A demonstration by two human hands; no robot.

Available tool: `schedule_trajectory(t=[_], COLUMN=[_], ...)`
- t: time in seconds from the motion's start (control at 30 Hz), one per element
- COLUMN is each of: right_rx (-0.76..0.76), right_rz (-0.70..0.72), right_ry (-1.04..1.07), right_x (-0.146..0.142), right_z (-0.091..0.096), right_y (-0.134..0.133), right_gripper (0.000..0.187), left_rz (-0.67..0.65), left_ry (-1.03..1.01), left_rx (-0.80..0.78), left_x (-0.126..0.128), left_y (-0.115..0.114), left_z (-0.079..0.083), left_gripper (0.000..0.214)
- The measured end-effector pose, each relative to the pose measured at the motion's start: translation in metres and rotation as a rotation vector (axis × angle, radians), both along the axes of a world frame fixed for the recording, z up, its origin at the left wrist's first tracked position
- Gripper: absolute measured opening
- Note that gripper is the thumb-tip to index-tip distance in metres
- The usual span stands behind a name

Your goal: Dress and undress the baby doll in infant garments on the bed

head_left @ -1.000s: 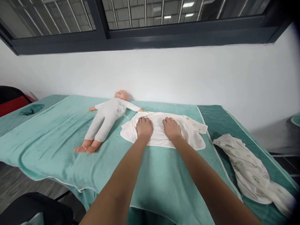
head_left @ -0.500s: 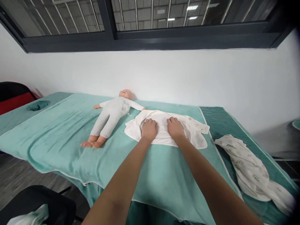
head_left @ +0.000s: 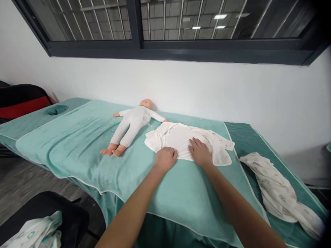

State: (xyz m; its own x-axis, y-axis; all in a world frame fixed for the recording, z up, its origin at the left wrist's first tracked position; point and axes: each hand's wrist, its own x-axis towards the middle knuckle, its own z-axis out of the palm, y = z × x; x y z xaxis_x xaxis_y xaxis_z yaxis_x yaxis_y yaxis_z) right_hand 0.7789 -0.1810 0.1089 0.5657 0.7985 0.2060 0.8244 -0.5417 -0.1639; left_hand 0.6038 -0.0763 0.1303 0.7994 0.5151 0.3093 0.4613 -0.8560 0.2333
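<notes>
A white baby shirt [head_left: 178,134] lies spread on the turquoise cover, its small-print sleeve pointing right. My left hand [head_left: 166,158] is at the shirt's near edge with fingers curled closed on the hem; the fingertips are partly hidden. Farther right, my right hand [head_left: 200,152] rests flat on the cloth, fingers stretched out and slightly apart. Beyond and left of the shirt, a baby doll [head_left: 136,120] in a white bodysuit lies on its back, one of its hands by the shirt's far edge.
The turquoise cover [head_left: 85,137] drapes over the bed's front edge. A crumpled printed baby garment [head_left: 278,189] lies at the right. At lower left a black chair [head_left: 74,213] holds a printed cloth [head_left: 38,229]. A red and black bag [head_left: 24,103] stands far left, and a wall [head_left: 196,89] runs behind.
My left hand has drawn back from the middle of the shirt to its near edge. My right hand has flattened, its fingers spreading out on the cloth. The head view has shifted slightly.
</notes>
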Motion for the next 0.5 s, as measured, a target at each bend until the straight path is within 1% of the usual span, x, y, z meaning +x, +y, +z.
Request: schedule_trajectory(t=[0.07,0.2,0.3,0.37,0.4,0.5], right_rx=[-0.008,-0.035,-0.026,0.005,0.023,0.080], right_rz=[-0.015,-0.033,-0.027,-0.008,0.010,0.071], right_ry=[0.013,-0.012,-0.039,-0.061,-0.071,-0.086], right_x=[-0.010,-0.033,-0.054,-0.069,-0.075,-0.087], right_z=[-0.001,-0.003,-0.006,-0.010,-0.013,-0.020], right_y=[-0.009,-0.026,-0.042,-0.056,-0.063,-0.081], right_gripper=[0.049,0.052,0.054,0.054,0.054,0.053], left_rz=[0.001,-0.001,0.007,0.020,0.037,0.119], left_ry=[-0.023,-0.081,-0.220,-0.342,-0.401,-0.595], left_rx=[-0.006,-0.027,-0.120,-0.240,-0.326,-0.693], left_x=[-0.006,-0.011,-0.017,-0.025,-0.032,-0.058], left_y=[-0.002,-0.001,0.000,-0.002,-0.003,-0.004], left_z=[0.000,0.000,-0.002,-0.005,-0.006,-0.004], left_gripper=[0.038,0.035,0.035,0.036,0.035,0.026])
